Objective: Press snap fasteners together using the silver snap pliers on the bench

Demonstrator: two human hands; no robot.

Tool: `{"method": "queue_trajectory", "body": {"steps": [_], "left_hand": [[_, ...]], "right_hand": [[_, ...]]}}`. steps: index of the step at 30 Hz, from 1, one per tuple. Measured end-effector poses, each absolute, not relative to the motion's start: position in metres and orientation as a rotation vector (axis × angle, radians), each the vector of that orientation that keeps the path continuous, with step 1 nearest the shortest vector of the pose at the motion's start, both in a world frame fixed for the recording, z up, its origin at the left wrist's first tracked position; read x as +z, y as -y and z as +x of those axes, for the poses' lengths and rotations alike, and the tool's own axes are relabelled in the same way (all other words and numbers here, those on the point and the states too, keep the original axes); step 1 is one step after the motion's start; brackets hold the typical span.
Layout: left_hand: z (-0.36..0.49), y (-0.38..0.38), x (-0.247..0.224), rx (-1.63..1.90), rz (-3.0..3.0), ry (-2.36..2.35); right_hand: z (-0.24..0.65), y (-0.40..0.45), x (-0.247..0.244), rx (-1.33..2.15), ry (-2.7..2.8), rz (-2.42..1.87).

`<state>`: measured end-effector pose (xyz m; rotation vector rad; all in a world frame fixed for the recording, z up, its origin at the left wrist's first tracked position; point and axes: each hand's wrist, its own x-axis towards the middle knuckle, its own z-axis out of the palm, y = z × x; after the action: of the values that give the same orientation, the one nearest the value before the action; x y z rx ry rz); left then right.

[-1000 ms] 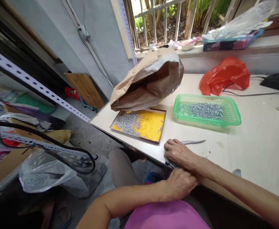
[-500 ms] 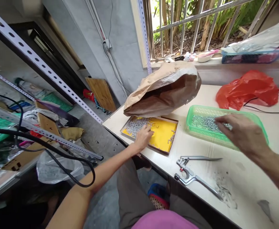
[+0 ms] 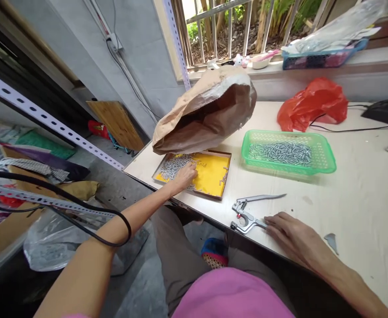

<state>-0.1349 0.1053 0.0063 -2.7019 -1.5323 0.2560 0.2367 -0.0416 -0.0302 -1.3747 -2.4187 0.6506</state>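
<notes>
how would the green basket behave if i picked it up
The green basket would probably hold its shape, since its walls stand up unsagging. It may feel heavier than it looks, with many small metal pieces spread over its floor. They look loose, so they would likely slide or roll if it tilted.

The person wears a plain pink top (image 3: 233, 293), grey-brown trousers (image 3: 177, 260) and blue-and-red footwear (image 3: 214, 251)
</notes>
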Motion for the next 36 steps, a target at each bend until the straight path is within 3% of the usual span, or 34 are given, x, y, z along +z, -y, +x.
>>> {"method": "queue_trajectory", "body": {"steps": [7,15,18,23,31,36], "left_hand": [[-0.129,-0.106,0.019,0.214,-2.669,1.618],[-0.076,-0.062,0.033,-0.707,-2.813,2.411],[-0.041,-0.024,0.025,-0.894,-2.922,2.800],[-0.015,0.010,-0.002,-0.879,-2.758,3.170],[-0.016,0.012,-0.021,-0.782,-2.836,3.096],[-0.015,0.007,-0.020,-0.493,-2.874,3.057]], "right_hand": [[0.228,0.049,-0.053,0.413,2.437,-1.382],[0.223,0.047,-0.047,0.343,2.490,-1.433],[0.223,0.045,-0.045,0.314,2.504,-1.467],[0.222,0.046,-0.042,0.277,2.510,-1.482],[0.219,0.048,-0.036,0.284,2.461,-1.520],[0.217,0.048,-0.035,0.294,2.459,-1.560]]}}
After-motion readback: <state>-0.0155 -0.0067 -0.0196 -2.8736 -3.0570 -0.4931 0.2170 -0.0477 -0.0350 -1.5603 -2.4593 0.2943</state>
